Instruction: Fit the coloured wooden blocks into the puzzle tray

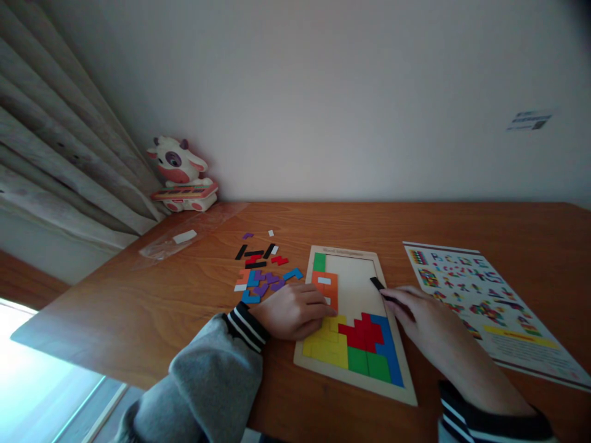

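The wooden puzzle board (355, 253) lies flat, its lower part filled with yellow (325, 344), red (362, 332), green (367, 363) and blue (392, 357) pieces. Along its left side are an orange section (325, 286) with white squares and a green piece (319, 262) at the top corner. My left hand (295, 311) rests over the board's left edge, fingers laid on the yellow and orange pieces, gripping nothing visible. Between thumb and fingers of my right hand (413, 307) is a black puzzle piece (377, 283), held slanted over the board's right edge.
Loose puzzle pieces (263, 278) in several colours lie left of the board. A printed pattern sheet (489, 295) is at the right. Further back stand a toy cow with a keyboard (184, 175) and a clear plastic bag (173, 246), near the curtain (69, 129).
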`<state>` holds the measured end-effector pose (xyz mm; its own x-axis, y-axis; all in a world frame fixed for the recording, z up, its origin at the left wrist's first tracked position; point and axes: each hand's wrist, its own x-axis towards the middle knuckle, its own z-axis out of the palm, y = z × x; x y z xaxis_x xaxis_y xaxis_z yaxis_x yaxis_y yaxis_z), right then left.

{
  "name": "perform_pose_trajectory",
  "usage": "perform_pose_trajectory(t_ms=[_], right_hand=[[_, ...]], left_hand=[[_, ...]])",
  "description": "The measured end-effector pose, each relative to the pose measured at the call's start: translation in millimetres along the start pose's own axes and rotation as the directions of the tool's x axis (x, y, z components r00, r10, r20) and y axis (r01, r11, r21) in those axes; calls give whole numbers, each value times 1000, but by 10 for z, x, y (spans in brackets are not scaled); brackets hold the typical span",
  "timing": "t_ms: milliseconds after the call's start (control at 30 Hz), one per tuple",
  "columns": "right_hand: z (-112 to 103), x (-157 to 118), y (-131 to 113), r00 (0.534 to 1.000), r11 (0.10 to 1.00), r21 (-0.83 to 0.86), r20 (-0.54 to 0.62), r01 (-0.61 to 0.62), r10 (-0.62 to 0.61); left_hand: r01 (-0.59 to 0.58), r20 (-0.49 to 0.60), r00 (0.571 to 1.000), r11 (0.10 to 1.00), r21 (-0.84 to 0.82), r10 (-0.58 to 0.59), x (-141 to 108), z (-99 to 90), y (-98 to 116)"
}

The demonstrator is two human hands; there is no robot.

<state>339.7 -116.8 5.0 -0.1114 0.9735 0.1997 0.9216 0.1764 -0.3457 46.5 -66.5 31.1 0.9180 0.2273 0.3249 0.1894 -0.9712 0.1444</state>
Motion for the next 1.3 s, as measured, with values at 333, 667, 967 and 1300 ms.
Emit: perform_pose_trajectory(t_ms=[333,667,967,1300], right_hand=[[31,-21,26,1000,1000,17,-17,-15,15],[-4,-26,4,999,999,37,-16,-31,32],[20,-20,71,999,998,67,-30,-9,11],[28,-24,71,1000,997,76,-12,-22,23]], left_hand=[[77,11,997,996,46,-78,-4,-10,15],[839,-247,406,252,482,-880,-314,-244,-261],[679,-130,734,724,119,-667,-1288,-622,-663],[592,-37,804,796,126,-593,-1481,-625,-627]])
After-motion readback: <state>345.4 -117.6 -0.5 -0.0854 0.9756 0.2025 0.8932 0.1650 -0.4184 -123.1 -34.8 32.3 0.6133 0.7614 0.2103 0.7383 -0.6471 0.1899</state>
